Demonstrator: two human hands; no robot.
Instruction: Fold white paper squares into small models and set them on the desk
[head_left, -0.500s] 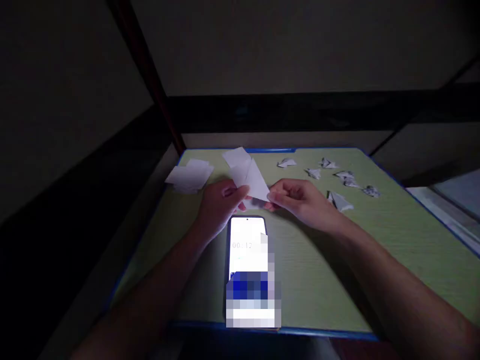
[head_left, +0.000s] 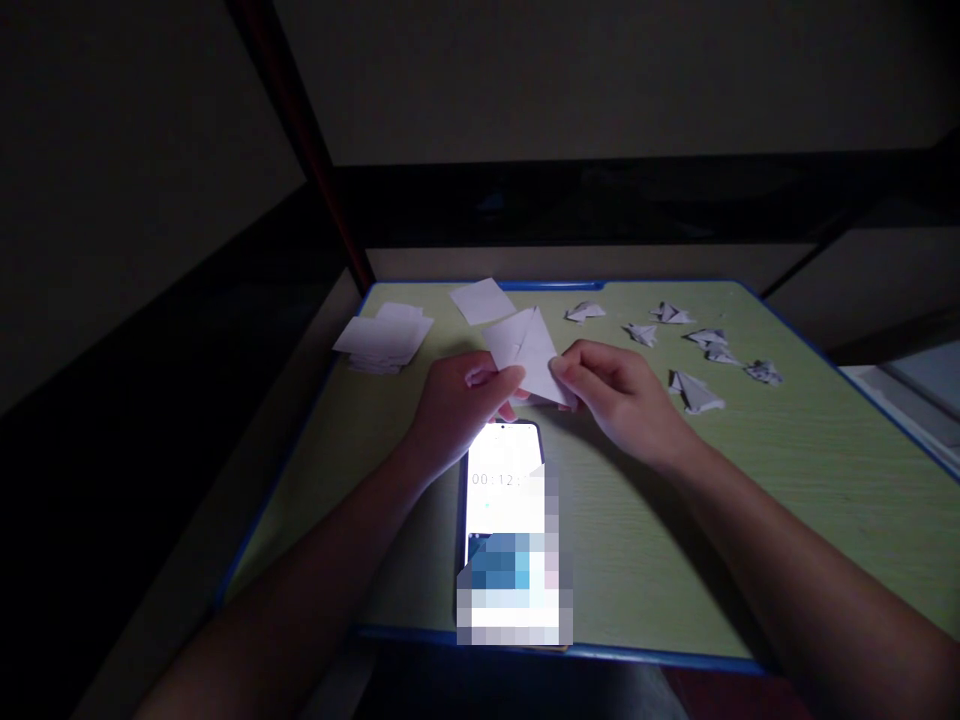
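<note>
A white sheet of paper [head_left: 529, 350], partly folded, is held up over the green table [head_left: 787, 500] between both hands. My left hand [head_left: 461, 400] pinches its left lower edge with fingers closed. My right hand [head_left: 619, 395] pinches its right lower corner, fingers curled. Just below the hands a lit phone [head_left: 504, 500] lies flat on the table with a timer on its screen.
A stack of white paper squares [head_left: 382, 338] lies at the far left, and a single square [head_left: 481, 300] near the back edge. Several small folded paper shapes [head_left: 694, 392] are scattered at the back right. The table has a blue rim; the surroundings are dark.
The held paper has been turned and opened a little, with both hands shifted slightly toward each other. The view has tilted a bit; the phone and paper piles stay put.
</note>
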